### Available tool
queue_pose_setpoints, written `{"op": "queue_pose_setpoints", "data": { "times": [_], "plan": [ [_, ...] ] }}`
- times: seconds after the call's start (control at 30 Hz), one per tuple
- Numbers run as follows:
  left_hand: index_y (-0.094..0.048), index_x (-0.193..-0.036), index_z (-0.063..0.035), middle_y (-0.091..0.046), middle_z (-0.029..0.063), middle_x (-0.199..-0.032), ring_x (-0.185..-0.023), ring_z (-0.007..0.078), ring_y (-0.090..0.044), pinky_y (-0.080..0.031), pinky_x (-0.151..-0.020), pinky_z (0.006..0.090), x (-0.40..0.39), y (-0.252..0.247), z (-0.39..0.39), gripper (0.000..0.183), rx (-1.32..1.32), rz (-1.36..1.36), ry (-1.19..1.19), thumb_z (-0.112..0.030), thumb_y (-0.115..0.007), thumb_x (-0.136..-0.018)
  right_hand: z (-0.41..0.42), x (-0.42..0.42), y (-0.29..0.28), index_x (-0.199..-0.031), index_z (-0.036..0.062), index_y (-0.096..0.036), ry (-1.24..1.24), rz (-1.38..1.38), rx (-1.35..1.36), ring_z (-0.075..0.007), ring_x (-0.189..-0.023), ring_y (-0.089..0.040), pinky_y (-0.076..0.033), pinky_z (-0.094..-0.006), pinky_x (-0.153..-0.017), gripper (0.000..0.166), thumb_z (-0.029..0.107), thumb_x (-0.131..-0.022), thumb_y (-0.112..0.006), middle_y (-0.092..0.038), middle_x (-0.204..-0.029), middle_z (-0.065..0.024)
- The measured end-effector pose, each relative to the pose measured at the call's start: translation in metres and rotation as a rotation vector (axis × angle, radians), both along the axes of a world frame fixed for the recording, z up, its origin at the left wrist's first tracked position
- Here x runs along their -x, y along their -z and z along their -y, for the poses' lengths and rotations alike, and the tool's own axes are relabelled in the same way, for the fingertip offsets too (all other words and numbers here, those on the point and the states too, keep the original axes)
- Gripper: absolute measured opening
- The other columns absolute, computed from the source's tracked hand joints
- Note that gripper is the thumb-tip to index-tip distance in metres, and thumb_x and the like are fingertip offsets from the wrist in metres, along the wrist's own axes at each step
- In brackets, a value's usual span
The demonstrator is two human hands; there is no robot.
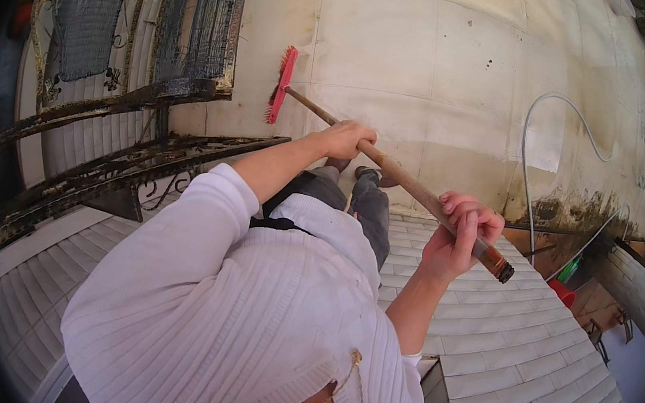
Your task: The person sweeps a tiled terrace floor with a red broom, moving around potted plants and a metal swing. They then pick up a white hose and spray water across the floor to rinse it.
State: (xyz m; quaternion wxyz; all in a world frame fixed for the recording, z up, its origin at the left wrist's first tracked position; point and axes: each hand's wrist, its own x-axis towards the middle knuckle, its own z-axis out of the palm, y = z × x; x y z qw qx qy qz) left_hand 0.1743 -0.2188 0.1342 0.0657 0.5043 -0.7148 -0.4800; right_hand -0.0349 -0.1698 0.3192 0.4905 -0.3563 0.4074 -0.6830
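A push broom with a wooden handle (404, 178) runs slantwise across the view, its red head (283, 85) with red bristles lying over the pale tiled floor (378, 45) at the upper left. My left hand (347, 139) is closed around the handle's middle part, nearer the broom head. Close to the handle's dark, worn end, my right hand (464, 231) grips it, with the fingers curled over the wood. Below the handle my shoes and grey trousers show in part.
At the left stands a rusty wrought-iron gate (130, 96) with dark mesh. A grey hose (526, 148) curves over the stained floor at the right, near a red container (562, 292) and a green bottle (571, 268). A white tiled wall (513, 321) is beside me.
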Motion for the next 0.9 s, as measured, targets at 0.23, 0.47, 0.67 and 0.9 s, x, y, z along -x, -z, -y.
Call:
{"op": "queue_pose_setpoints", "data": {
  "times": [0.23,0.47,0.67,0.9],
  "plan": [
    [-0.061,-0.089,-0.0109,-0.063,0.0148,-0.083,-0.086,0.0358,-0.059,-0.046,-0.072,0.0435,-0.070,0.038,-0.030,0.022,-0.115,0.140,-0.070,-0.002,-0.057,-0.070,-0.003,-0.039,0.024,-0.086,0.0043,-0.041,-0.294,0.075,-0.104,-0.0254,-0.071,-0.052,-0.045,-0.0474,-0.079,0.015,0.005,-0.081,-0.055,-0.048,-0.066,-0.0101],
    [-0.061,-0.090,-0.0144,-0.064,0.0131,-0.086,-0.088,0.0343,-0.059,-0.046,-0.074,0.0428,-0.143,0.072,-0.047,0.020,-0.133,0.284,-0.046,-0.006,-0.059,-0.072,0.001,-0.072,0.037,-0.098,0.0009,-0.047,-0.723,-0.111,-0.117,-0.0274,-0.088,-0.060,-0.040,-0.0517,-0.094,0.025,0.001,-0.078,-0.062,-0.060,-0.079,-0.0109],
    [-0.061,-0.089,-0.0088,-0.062,0.0105,-0.094,-0.095,0.0319,-0.057,-0.046,-0.078,0.0429,-0.208,0.089,-0.082,0.017,0.000,0.444,-0.348,-0.012,-0.063,-0.073,0.010,-0.127,0.111,-0.092,-0.0010,-0.057,-1.057,-0.233,-0.168,-0.0230,-0.099,-0.057,-0.040,-0.0383,-0.096,0.011,0.000,-0.082,-0.061,-0.061,-0.096,-0.0100],
    [-0.062,-0.090,-0.0110,-0.064,0.0109,-0.090,-0.094,0.0307,-0.058,-0.042,-0.088,0.0439,-0.182,0.096,-0.085,0.021,-0.184,0.477,-0.201,-0.016,-0.064,-0.069,0.005,-0.130,0.130,-0.093,-0.0018,-0.058,-1.075,-0.323,-0.110,-0.0210,-0.097,-0.056,-0.041,-0.0321,-0.090,0.011,-0.002,-0.081,-0.060,-0.061,-0.103,-0.0114]
  ]
}}
